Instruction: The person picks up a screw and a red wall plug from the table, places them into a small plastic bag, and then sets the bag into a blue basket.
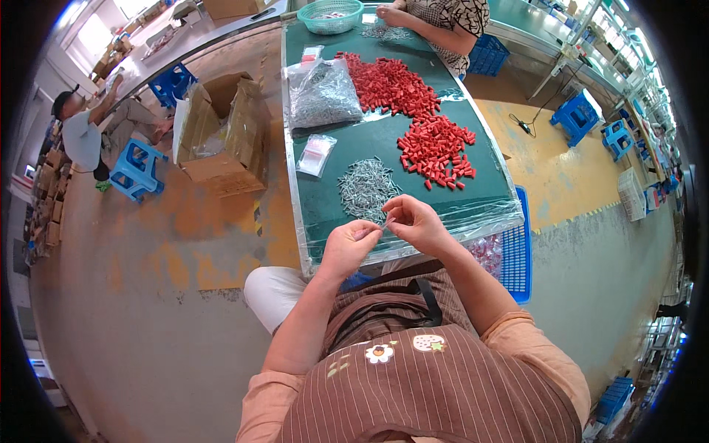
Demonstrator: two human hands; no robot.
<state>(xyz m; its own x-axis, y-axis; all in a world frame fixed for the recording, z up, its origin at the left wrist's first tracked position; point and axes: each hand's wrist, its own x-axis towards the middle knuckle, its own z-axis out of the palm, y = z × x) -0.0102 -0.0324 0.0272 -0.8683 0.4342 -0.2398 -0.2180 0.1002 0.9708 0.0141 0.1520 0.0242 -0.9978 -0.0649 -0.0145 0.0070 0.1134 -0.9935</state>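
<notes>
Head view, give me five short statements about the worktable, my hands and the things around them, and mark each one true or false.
1. Loose small grey pieces lie on the green table. True.
2. The red pieces lie on the floor. False: the red pieces lie on the green table.
3. The left hand and right hand are close together at the table's near end. True.
4. The light green basket stands at the near end. False: the basket stands at the far end.
5. An open cardboard box stands left of the table. True.
</notes>
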